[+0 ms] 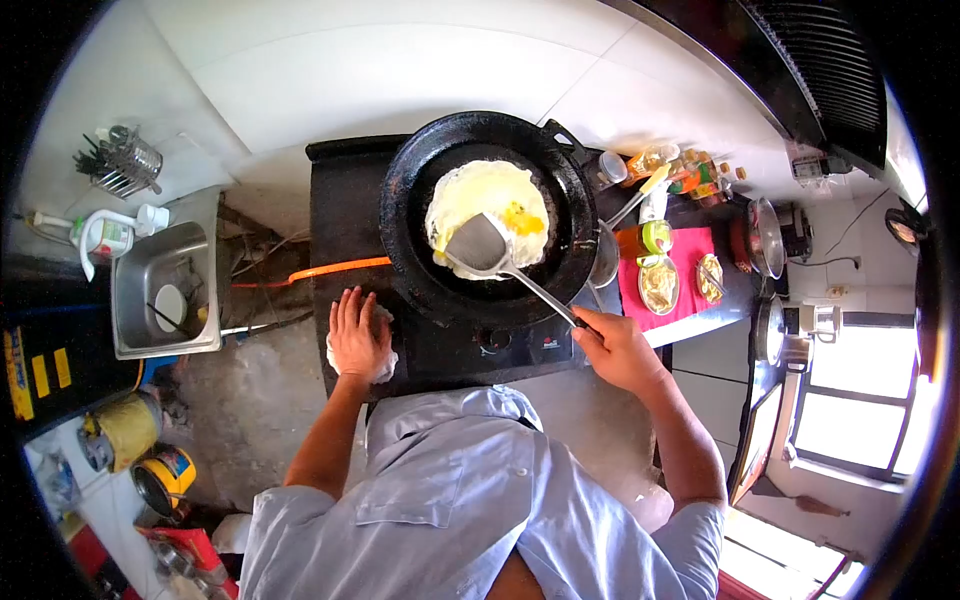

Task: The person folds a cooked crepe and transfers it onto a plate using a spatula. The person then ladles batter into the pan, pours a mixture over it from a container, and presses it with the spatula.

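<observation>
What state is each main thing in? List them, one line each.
Pan: uncovered
Egg: spread flat in the pan
Spatula: tilted, blade on the egg
Right hand: closed around the spatula's handle
White cloth: crumpled
Left hand: open, resting on the white cloth
Sink: holding a white dish
Pink cloth: laid out

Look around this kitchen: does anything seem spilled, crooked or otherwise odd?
The orange hose or cord stands out: it runs exposed from beside the pan across the gap toward the sink. The egg pancake also has an uneven, darker yellow patch. I see no clear spill, though the spatula hides some pancake.
</observation>
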`<move>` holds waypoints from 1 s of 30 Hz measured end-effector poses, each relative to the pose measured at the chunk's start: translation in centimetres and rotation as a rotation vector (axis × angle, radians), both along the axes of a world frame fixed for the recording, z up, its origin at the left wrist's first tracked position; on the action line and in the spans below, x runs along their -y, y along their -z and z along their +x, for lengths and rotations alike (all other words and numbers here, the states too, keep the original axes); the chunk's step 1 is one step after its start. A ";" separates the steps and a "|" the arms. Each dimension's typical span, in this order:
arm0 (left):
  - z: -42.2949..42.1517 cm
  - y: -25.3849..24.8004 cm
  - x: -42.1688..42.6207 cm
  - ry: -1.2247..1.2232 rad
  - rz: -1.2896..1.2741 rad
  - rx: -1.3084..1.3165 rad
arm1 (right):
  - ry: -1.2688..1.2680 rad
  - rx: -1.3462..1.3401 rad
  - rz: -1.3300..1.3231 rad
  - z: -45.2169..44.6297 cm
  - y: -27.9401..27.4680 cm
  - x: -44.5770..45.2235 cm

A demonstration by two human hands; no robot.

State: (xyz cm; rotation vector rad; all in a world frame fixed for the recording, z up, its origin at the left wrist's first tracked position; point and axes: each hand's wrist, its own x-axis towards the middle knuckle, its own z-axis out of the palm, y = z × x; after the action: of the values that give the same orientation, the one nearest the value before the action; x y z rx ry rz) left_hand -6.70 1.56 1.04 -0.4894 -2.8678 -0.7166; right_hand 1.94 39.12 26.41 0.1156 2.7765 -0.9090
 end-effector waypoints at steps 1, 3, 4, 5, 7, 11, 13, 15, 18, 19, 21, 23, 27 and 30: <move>0.1 0.0 0.0 -0.005 -0.006 0.006 | -0.029 -0.013 0.027 0.2 0.0 -0.9; -0.1 0.1 0.0 -0.010 -0.019 0.008 | -0.048 0.007 0.037 0.2 -0.3 -2.5; -0.1 -0.2 -0.1 -0.010 -0.032 0.016 | -0.050 0.022 0.039 0.2 -0.5 -3.2; 0.1 -0.3 -0.1 -0.010 -0.045 0.027 | -0.051 0.039 0.039 0.2 -0.8 -3.7; 0.1 -0.3 -0.2 -0.010 -0.040 0.037 | -0.064 0.044 0.052 0.1 -1.7 -4.7; 0.1 -0.1 -0.3 -0.021 -0.061 0.027 | -0.043 0.064 0.035 0.0 -2.6 -7.3; 0.1 -0.1 -0.3 -0.022 -0.051 0.021 | -0.036 0.101 0.070 -0.5 -3.4 -8.4; 0.1 -0.1 -0.4 -0.027 -0.050 0.018 | -0.032 0.116 0.060 -1.5 -3.5 -8.4; 0.1 -0.1 -0.5 -0.028 -0.058 0.004 | -0.077 0.137 0.032 -3.5 -2.8 -6.5; 0.1 -0.1 -0.6 -0.031 -0.056 0.002 | -0.115 0.102 0.027 -3.8 -2.4 -6.1; 0.1 -0.2 -0.7 -0.039 -0.050 -0.002 | -0.190 0.031 0.019 -4.2 -1.3 -6.0; 0.3 -0.1 -0.7 -0.041 -0.031 -0.011 | -0.211 0.031 0.026 -3.9 -0.7 -7.3; 0.1 0.1 -0.7 -0.037 -0.035 -0.021 | -0.115 0.149 0.054 -3.1 -2.0 -10.4; 0.2 0.3 -0.5 -0.034 -0.051 -0.012 | -0.047 0.149 0.056 -2.8 -2.6 -12.7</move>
State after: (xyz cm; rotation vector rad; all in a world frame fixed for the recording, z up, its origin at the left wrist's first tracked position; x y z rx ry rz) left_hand -6.55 2.10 0.71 -0.4486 -2.8819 -0.6344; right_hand -0.82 51.84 29.05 0.1218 2.6560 -0.7790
